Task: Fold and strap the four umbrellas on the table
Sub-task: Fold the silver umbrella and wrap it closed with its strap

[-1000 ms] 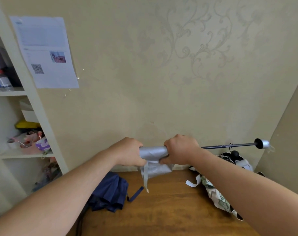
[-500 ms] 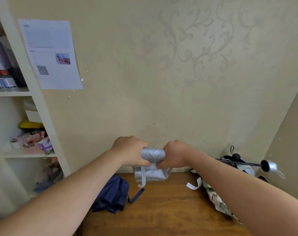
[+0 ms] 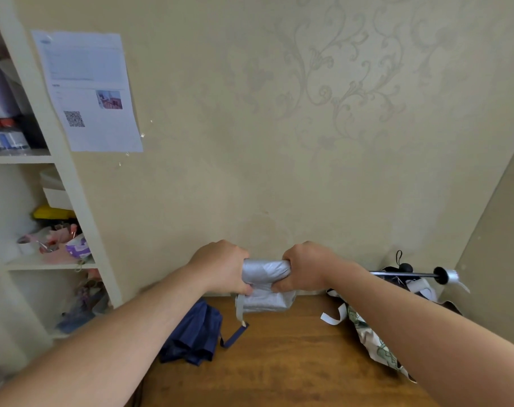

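I hold a silver umbrella (image 3: 264, 271) level above the wooden table (image 3: 285, 365). My left hand (image 3: 220, 267) grips its left end and my right hand (image 3: 304, 267) grips the bunched canopy just to the right. Loose silver cloth and a strap (image 3: 240, 309) hang below my hands. Its thin shaft runs right behind my forearm to a silver-capped handle (image 3: 446, 277). A navy umbrella (image 3: 195, 336) with a loose strap lies on the table at the left. A leaf-patterned umbrella (image 3: 367, 333) lies at the right, partly under my right arm. A black umbrella (image 3: 404, 267) sits in the back right corner.
A white shelf unit (image 3: 73, 201) full of small items stands at the left. A printed sheet (image 3: 88, 89) is taped to the patterned wall behind the table. A second wall closes the right side near the umbrella handle.
My hands have come closer together on the silver umbrella and dropped a little. The handle end has sunk toward the right corner as the view shifted.
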`<state>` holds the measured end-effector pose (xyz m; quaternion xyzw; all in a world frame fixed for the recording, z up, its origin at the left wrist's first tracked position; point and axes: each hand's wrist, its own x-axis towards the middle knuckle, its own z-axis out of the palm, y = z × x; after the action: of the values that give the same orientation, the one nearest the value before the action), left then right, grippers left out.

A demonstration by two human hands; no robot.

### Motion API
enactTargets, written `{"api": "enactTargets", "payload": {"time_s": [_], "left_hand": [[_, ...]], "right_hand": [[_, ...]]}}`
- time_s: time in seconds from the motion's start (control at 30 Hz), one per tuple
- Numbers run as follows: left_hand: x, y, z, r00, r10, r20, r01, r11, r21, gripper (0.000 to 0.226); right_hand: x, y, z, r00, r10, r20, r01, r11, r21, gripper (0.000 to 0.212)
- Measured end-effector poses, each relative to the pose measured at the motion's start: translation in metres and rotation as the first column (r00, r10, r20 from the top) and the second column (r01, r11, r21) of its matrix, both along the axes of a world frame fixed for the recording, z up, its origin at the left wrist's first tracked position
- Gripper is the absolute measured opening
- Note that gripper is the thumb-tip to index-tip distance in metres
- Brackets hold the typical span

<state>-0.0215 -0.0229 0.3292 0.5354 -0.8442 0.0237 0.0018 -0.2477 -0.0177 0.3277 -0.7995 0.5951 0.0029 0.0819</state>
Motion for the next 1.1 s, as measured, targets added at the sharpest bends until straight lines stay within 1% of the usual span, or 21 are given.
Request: {"api": "enactTargets", "payload": {"time_s": [0.03, 0.07, 0.1, 0.13, 0.17, 0.2, 0.27, 0.33, 0.4, 0.5, 0.57, 0.67, 0.7, 0.73, 0.77, 0.8, 0.83, 0.9, 0.97, 1.03, 1.1], "left_hand": [[0.000, 0.000, -0.002, 1.000, 0.012, -0.004, -0.012, 1.000, 0.007, 0.050], [-0.001, 0.000, -0.004, 1.000, 0.021, -0.010, -0.021, 1.000, 0.013, 0.048], [-0.002, 0.000, -0.005, 0.999, 0.026, -0.022, -0.025, 0.999, 0.020, 0.046], [-0.003, 0.000, -0.007, 0.999, 0.025, -0.040, -0.024, 0.999, 0.030, 0.043], [-0.005, 0.000, -0.009, 0.998, 0.023, -0.065, -0.020, 0.999, 0.041, 0.041], [-0.006, 0.000, -0.009, 0.995, 0.025, -0.095, -0.020, 0.998, 0.052, 0.037], [-0.005, 0.001, -0.008, 0.990, 0.036, -0.138, -0.027, 0.998, 0.063, 0.032], [-0.001, 0.000, -0.005, 0.992, 0.042, -0.119, -0.037, 0.998, 0.045, 0.029], [0.005, 0.000, -0.003, 0.992, 0.064, -0.111, -0.057, 0.996, 0.063, 0.029], [0.008, 0.002, -0.001, 0.992, 0.076, -0.102, -0.063, 0.990, 0.125, 0.040], [0.007, 0.001, -0.001, 0.995, 0.056, -0.083, -0.047, 0.993, 0.109, 0.045], [0.010, -0.004, -0.004, 0.995, 0.028, -0.094, -0.023, 0.998, 0.056, 0.043], [0.012, -0.006, -0.005, 0.997, 0.006, -0.073, -0.003, 0.999, 0.045, 0.045], [0.014, -0.009, -0.005, 0.999, -0.030, -0.021, 0.031, 0.999, 0.031, 0.058], [0.013, -0.011, -0.006, 0.997, -0.068, 0.042, 0.067, 0.997, 0.037, 0.082], [0.011, -0.010, -0.004, 0.993, -0.106, 0.060, 0.103, 0.993, 0.052, 0.104], [0.006, -0.008, -0.001, 0.990, -0.131, 0.042, 0.128, 0.990, 0.064, 0.116], [-0.005, -0.005, 0.004, 0.985, -0.168, -0.042, 0.172, 0.979, 0.107, 0.120], [-0.013, -0.003, 0.003, 0.980, -0.178, -0.084, 0.190, 0.967, 0.171, 0.114], [-0.016, -0.003, -0.003, 0.985, -0.166, -0.055, 0.174, 0.965, 0.196, 0.110], [-0.014, -0.006, -0.010, 0.986, -0.168, 0.020, 0.165, 0.980, 0.115, 0.109]], "right_hand": [[0.002, 0.001, 0.002, 0.998, 0.029, -0.049, -0.030, 0.999, -0.035, 0.049], [0.006, 0.002, 0.004, 0.995, 0.056, -0.082, -0.062, 0.996, -0.069, 0.060], [0.013, 0.003, 0.006, 0.994, 0.078, -0.077, -0.085, 0.991, -0.100, 0.075], [0.020, 0.004, 0.007, 0.994, 0.094, -0.052, -0.100, 0.987, -0.126, 0.084], [0.028, 0.004, 0.008, 0.993, 0.113, -0.046, -0.119, 0.981, -0.152, 0.082], [0.035, 0.004, 0.006, 0.988, 0.139, -0.061, -0.148, 0.974, -0.173, 0.071], [0.038, 0.003, -0.002, 0.977, 0.153, -0.146, -0.181, 0.962, -0.204, 0.049], [0.026, 0.004, -0.009, 0.976, 0.106, -0.193, -0.156, 0.950, -0.272, 0.039], [0.010, 0.005, -0.015, 0.984, 0.054, -0.172, -0.111, 0.932, -0.345, 0.029], [0.005, 0.009, -0.017, 0.992, 0.010, -0.125, -0.051, 0.943, -0.330, 0.015], [0.007, 0.010, -0.017, 0.993, -0.016, -0.119, -0.021, 0.952, -0.305, 0.010], [0.010, 0.008, -0.014, 0.989, -0.060, -0.132, 0.027, 0.970, -0.241, 0.009], [0.011, 0.007, -0.014, 0.988, -0.074, -0.136, 0.043, 0.975, -0.216, 0.008], [0.013, 0.006, -0.014, 0.987, -0.084, -0.135, 0.057, 0.979, -0.194, 0.007], [0.014, 0.006, -0.014, 0.987, -0.088, -0.134, 0.064, 0.982, -0.175, 0.008], [0.015, 0.006, -0.014, 0.987, -0.087, -0.138, 0.064, 0.985, -0.163, 0.010], [0.016, 0.005, -0.015, 0.986, -0.084, -0.144, 0.061, 0.986, -0.157, 0.013], [0.017, 0.004, -0.017, 0.986, -0.080, -0.149, 0.056, 0.986, -0.155, 0.018], [0.018, 0.002, -0.018, 0.984, -0.086, -0.157, 0.060, 0.984, -0.165, 0.021], [0.017, 0.002, -0.017, 0.981, -0.087, -0.174, 0.058, 0.984, -0.166, 0.022], [0.014, 0.000, -0.013, 0.984, -0.087, -0.157, 0.064, 0.987, -0.146, 0.023]]}}
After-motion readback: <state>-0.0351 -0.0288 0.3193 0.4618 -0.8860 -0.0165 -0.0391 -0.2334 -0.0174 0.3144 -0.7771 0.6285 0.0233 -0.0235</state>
